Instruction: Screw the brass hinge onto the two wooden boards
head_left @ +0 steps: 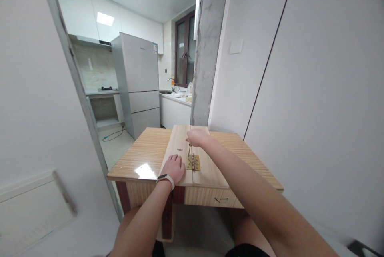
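Two light wooden boards (207,169) lie side by side on a small wooden table (144,149). A brass hinge (193,162) sits across the seam between them. My left hand (174,167) rests flat on the left board just beside the hinge, a white band on its wrist. My right hand (196,137) is closed around the top of a thin screwdriver (189,153) that stands upright with its tip on the hinge. A few small screws (179,150) lie loose on the left board.
The table stands against a white wall on the right. A grey concrete pillar (208,45) rises behind it. Beyond a doorway on the left is a kitchen with a silver fridge (139,83) and a counter with a sink (175,95).
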A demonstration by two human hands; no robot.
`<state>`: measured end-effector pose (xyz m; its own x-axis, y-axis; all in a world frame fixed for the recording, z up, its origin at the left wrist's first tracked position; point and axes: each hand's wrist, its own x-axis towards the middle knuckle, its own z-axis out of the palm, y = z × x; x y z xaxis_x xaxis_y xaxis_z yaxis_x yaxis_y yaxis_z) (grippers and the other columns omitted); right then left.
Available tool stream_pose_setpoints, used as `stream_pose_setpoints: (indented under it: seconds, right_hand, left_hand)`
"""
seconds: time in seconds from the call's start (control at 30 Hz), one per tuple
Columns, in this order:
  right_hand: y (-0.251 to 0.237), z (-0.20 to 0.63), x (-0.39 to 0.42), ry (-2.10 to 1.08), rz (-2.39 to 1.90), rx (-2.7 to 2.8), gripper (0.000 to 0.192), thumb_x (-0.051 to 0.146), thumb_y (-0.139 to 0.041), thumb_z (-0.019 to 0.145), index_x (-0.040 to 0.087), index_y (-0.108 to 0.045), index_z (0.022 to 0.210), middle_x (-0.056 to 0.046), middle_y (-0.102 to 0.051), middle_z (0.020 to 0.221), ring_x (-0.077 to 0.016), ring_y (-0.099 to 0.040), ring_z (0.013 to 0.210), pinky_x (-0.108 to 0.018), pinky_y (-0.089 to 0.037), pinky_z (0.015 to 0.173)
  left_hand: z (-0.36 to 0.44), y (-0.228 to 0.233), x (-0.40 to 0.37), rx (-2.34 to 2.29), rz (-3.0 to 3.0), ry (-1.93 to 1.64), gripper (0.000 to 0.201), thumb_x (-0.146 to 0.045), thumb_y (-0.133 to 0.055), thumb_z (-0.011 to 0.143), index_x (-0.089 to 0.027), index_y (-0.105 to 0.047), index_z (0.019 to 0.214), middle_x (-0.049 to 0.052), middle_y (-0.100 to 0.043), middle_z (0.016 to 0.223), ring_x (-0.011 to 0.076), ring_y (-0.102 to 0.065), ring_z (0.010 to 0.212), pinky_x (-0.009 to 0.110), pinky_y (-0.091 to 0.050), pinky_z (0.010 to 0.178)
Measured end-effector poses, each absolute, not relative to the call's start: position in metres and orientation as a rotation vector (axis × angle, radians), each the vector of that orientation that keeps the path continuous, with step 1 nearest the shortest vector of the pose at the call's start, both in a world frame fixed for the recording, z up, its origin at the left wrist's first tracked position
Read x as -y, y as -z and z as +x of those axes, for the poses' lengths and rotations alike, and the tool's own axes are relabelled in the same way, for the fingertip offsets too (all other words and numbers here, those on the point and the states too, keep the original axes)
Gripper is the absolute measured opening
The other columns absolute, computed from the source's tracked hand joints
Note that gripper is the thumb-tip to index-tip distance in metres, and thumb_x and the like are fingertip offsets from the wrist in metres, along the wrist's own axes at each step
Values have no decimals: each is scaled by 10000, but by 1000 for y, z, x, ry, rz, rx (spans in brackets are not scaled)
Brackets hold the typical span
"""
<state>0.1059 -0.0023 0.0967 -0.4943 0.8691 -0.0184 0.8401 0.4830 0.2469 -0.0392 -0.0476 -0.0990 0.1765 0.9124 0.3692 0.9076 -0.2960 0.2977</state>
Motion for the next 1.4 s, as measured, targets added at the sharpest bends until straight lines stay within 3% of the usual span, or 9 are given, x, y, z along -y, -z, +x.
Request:
stream_pose_setpoints:
  seconds: [0.3,0.47,0.57,0.8,1.1,1.23,1.33,1.4]
  right_hand:
    - [-92,106,-8,-249,1396,-2672,195,308,-689,875,226,-733,1047,-85,-757,1108,-218,-694,1029,-255,-478,760]
    - [-89,106,-6,-286,1508,-2642,471,542,-549,954,151,-703,1167,-194,-730,1149,-288,-691,1067,-324,-514,800]
    - [-91,107,-4,-319,1548,-2615,536,555,-408,1007,139,-717,1145,-221,-723,1149,-309,-692,1072,-360,-526,818]
    - [-97,106,1,-309,1501,-2607,393,414,-495,994,139,-717,1166,-210,-715,1186,-285,-678,1109,-330,-509,849]
    - [-95,113,-10,-248,1390,-2667,167,282,-673,884,246,-720,1040,-70,-757,1090,-214,-692,1028,-254,-469,760]
    - [-93,113,-7,-208,1456,-2667,336,453,-679,891,208,-702,1119,-122,-741,1139,-246,-687,1061,-275,-487,781]
    - [-94,111,-2,-241,1534,-2641,529,597,-512,959,145,-694,1165,-207,-717,1173,-288,-682,1090,-330,-506,830]
    - [-96,109,1,-258,1572,-2606,549,579,-435,995,128,-705,1153,-232,-706,1189,-295,-678,1104,-346,-508,855]
  left_hand:
    - [-39,101,47,-1860,2409,-766,366,-367,-402,971,-190,-611,1213,130,-587,1323,274,-452,1275,406,-323,1109]
    - [-39,99,48,-1863,2418,-771,356,-369,-410,971,-191,-613,1203,126,-593,1316,271,-459,1267,400,-332,1105]
    - [-39,99,48,-1865,2417,-766,353,-371,-411,971,-191,-614,1198,123,-593,1316,269,-460,1265,396,-336,1104]
    - [-39,99,48,-1886,2411,-747,349,-369,-413,971,-199,-614,1199,117,-592,1319,270,-461,1271,396,-332,1111]
    - [-38,98,48,-1873,2389,-726,364,-377,-405,976,-202,-609,1222,123,-583,1340,271,-451,1294,409,-314,1130]
    - [-38,98,47,-1881,2392,-738,352,-382,-411,975,-206,-613,1203,119,-588,1326,267,-458,1284,404,-317,1127]
    - [-38,99,46,-1877,2392,-742,351,-381,-414,974,-206,-610,1206,119,-585,1329,269,-456,1286,406,-317,1126]
    - [-38,100,46,-1880,2394,-749,348,-379,-414,974,-202,-611,1201,120,-588,1321,270,-458,1281,405,-320,1123]
